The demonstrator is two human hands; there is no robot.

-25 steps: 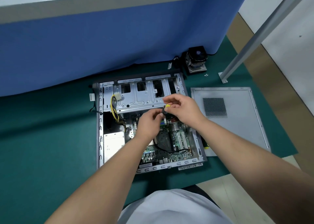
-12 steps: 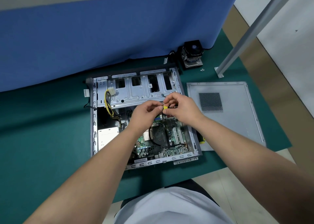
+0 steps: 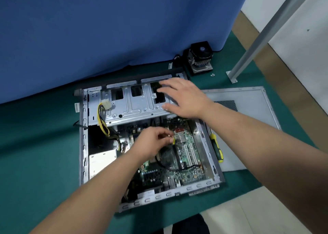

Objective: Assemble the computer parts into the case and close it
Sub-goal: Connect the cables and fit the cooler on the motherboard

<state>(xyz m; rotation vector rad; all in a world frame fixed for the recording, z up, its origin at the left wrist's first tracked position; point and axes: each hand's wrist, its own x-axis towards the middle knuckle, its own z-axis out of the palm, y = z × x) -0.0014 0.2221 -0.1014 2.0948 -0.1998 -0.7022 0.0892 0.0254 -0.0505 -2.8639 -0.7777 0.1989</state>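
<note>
- Yellow is the colour of the small connector (image 3: pixel 173 141) that my left hand (image 3: pixel 150 142) pinches between thumb and fingertips, low over the motherboard (image 3: pixel 184 155) inside the open case (image 3: pixel 83 145).
- Half a second ago both hands met on that connector; now my right hand (image 3: pixel 184 98) has let go and moved up to the drive cage (image 3: pixel 131 107), fingers spread and straight, holding nothing. Whether the palm touches the metal I cannot tell.
- I judge this to mean the plug is handed over to one hand, and the right is bracing or about to shift the cage so the plug can be seated.
- From this head view, the connector sits at my left fingertips, just beside the finned heatsink (image 3: pixel 182 138), and well apart from my right hand.
- Still outside the case: the cooler fan (image 3: pixel 201 58) by the blue screen, the side panel (image 3: pixel 248 107) flat on the green mat (image 3: pixel 35 145), and a screwdriver (image 3: pixel 216 148) just beside the case wall.
</note>
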